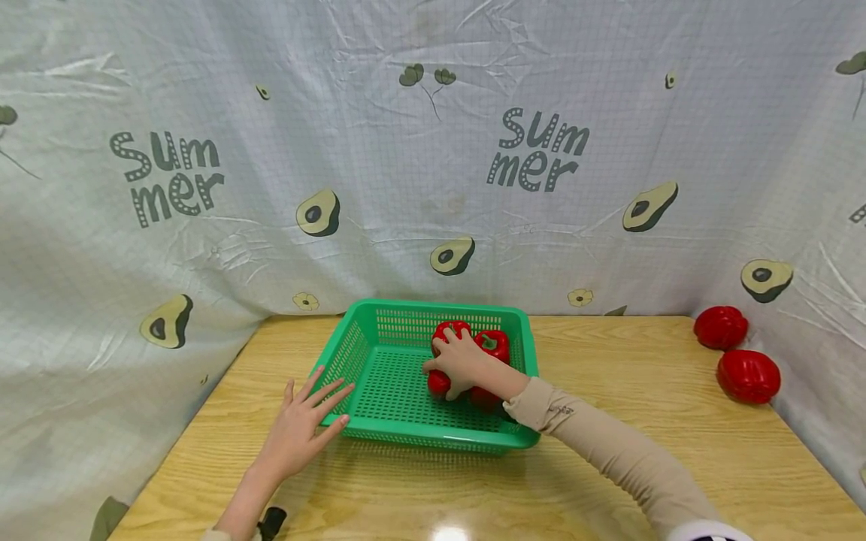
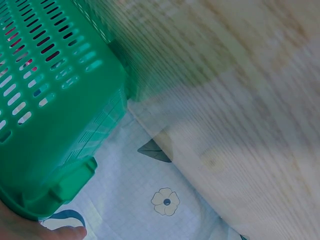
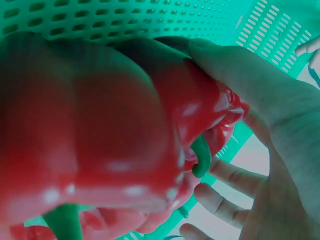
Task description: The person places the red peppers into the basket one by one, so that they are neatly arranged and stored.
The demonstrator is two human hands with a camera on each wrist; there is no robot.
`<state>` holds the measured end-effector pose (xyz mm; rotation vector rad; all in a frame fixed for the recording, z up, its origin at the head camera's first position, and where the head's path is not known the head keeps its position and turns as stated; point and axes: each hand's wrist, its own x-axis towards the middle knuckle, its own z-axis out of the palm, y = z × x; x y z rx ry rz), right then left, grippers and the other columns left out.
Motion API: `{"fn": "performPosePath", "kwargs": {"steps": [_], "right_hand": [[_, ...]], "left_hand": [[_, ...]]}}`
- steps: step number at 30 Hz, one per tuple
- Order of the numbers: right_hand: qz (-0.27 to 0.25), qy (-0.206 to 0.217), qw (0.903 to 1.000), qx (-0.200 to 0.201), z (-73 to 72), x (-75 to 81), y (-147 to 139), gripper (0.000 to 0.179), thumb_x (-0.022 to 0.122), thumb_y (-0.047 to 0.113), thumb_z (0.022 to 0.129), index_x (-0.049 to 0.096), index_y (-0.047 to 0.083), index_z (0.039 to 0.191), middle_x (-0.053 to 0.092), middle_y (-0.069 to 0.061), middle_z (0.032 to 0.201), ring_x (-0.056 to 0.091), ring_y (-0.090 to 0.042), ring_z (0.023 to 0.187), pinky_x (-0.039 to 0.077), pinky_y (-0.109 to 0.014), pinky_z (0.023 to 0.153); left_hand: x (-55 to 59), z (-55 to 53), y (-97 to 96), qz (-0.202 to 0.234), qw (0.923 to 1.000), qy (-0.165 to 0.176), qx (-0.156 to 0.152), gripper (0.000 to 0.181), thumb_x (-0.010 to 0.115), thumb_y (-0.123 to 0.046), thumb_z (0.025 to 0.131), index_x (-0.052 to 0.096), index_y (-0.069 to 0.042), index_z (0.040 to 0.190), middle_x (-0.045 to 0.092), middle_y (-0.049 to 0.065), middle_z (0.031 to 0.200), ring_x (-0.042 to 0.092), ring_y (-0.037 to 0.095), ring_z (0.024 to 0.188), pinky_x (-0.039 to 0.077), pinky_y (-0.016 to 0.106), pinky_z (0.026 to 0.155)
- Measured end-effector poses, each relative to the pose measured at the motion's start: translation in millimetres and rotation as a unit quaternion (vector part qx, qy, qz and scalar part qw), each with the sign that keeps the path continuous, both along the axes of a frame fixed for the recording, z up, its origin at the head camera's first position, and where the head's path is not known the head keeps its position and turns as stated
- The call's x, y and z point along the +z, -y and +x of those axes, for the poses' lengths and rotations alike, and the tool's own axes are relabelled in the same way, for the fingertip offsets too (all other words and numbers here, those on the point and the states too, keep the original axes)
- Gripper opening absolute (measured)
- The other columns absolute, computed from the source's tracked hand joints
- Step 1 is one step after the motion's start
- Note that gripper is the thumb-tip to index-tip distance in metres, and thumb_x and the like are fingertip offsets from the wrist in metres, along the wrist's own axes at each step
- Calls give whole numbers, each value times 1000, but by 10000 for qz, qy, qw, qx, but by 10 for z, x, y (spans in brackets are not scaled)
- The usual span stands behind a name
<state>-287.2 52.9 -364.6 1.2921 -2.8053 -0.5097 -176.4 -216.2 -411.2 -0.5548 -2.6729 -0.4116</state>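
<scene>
My right hand (image 1: 463, 364) reaches into the green basket (image 1: 433, 430) and grips a red bell pepper (image 1: 438, 384) there. In the right wrist view, the thumb lies along one side of this green-stemmed pepper (image 3: 187, 100) and the fingers curve around its other side. Beside it in the basket sit another bell pepper (image 1: 495, 344) with its stem up and one (image 1: 446, 335) beyond the fingers; the forearm partly hides others. My left hand (image 1: 301, 424) lies at the basket's left front corner, fingers straight and spread over the rim.
Two red bell peppers, one behind (image 1: 721, 327) and one in front (image 1: 749, 376), lie at the right edge of the wooden table (image 1: 609, 361). A white cloth (image 1: 379, 150) printed with avocados hangs right behind the table and along both sides.
</scene>
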Motion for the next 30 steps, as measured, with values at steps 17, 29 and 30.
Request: {"fn": "performPosePath", "kwargs": {"steps": [17,29,30], "right_hand": [[-192,231,9995,-51,28,205,-59,55,68,49,71,50,37,122,50,-3,116,37,-24,109,36,-46,88],[-699,149,9969,326,81,336,-187,49,69,46,72,55,33,118,52,-1,106,38,-22,102,36,-39,80],[-761,98,9963,382,90,347,-205,49,69,46,72,55,33,117,53,-1,104,38,-21,99,35,-36,76]], "left_hand": [[15,-20,2,18,10000,69,26,49,61,-32,82,50,-24,128,52,7,130,25,37,133,13,70,98],[6,-3,6,-25,10000,-24,18,48,59,-36,82,52,-22,127,53,7,128,27,37,132,15,70,97],[6,-1,5,-18,10000,-22,14,48,59,-36,82,52,-22,127,53,7,129,27,37,132,15,70,97]]}}
